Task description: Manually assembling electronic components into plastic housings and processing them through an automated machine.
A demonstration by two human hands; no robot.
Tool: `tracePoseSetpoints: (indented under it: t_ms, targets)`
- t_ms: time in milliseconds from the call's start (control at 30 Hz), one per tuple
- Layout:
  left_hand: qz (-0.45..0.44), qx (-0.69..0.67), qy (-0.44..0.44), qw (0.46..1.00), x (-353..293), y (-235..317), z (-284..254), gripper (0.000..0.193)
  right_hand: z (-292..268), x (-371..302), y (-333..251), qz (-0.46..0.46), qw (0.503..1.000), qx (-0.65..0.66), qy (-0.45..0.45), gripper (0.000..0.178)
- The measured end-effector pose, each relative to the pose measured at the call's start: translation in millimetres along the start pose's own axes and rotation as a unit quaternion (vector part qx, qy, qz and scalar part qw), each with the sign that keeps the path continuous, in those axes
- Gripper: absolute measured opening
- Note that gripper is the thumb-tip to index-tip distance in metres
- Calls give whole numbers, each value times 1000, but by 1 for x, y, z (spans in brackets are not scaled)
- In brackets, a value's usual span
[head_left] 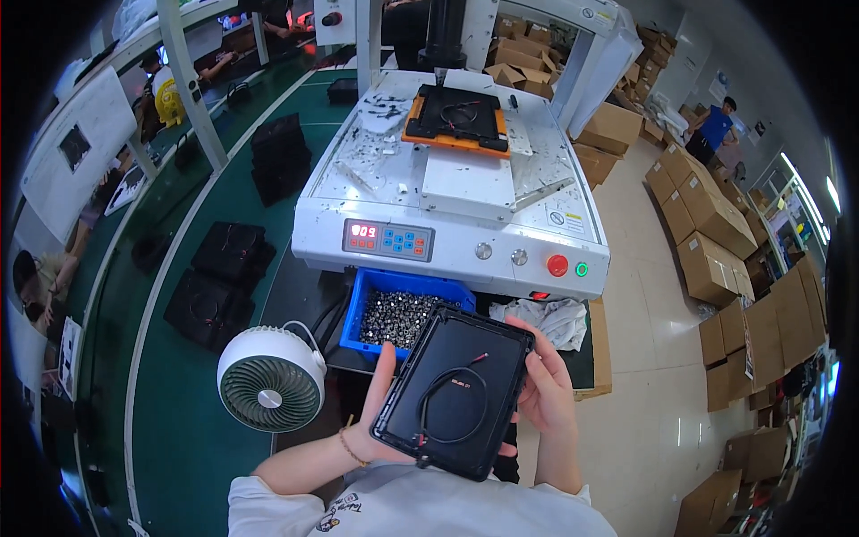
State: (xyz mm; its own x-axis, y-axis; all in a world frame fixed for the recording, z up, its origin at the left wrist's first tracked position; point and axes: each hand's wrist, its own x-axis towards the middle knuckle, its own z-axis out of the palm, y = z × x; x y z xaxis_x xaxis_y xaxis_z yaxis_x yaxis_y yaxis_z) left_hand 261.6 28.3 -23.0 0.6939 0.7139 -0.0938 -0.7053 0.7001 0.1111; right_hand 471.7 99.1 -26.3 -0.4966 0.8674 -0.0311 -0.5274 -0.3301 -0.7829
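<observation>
Tilted in front of my chest is a black rectangular plastic housing (503, 360) with a raised rim. A thin black cable (484, 421) lies coiled inside it, with small red pieces near its ends. My left hand (369, 430) supports the left edge, its thumb pointing up along the rim and its other fingers hidden beneath. Along the right edge, my right hand (548, 390) grips the housing with bent fingers. Just beyond it, a blue bin (358, 313) of small metal parts (394, 315) is partly covered by the housing.
A white press machine (313, 210) stands ahead, carrying another black housing (461, 116) on an orange fixture (416, 134). At left, a white fan (270, 380) sits beside a green conveyor (192, 430) bearing several black housings (210, 309). Cardboard boxes (716, 224) line the right; a person (713, 128) stands behind.
</observation>
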Motion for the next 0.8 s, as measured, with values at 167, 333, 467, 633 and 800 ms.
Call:
tracePoseSetpoints:
  t_ms: [167, 333, 467, 633, 800]
  targets:
    - [-22, 21, -54, 998, 5, -8, -1, 114, -10, 0, -16, -287, 826, -481, 64, 46]
    - [7, 8, -34, 999, 0, -18, -16, 90, 32, 2, -37, -274, 632, -710, -147, 29]
    - [-5, -6, -67, 998, 2, -17, -15, 88, 35, 14, -46, -272, 595, -731, -196, 17]
    - [81, 134, 109, 982, -1, -2, -10, 85, 43, 2, -55, -161, 874, -384, -249, 15]
    - [282, 145, -70, 946, 3, 33, 10, 84, 31, -34, -28, -286, 909, -185, -238, 15]
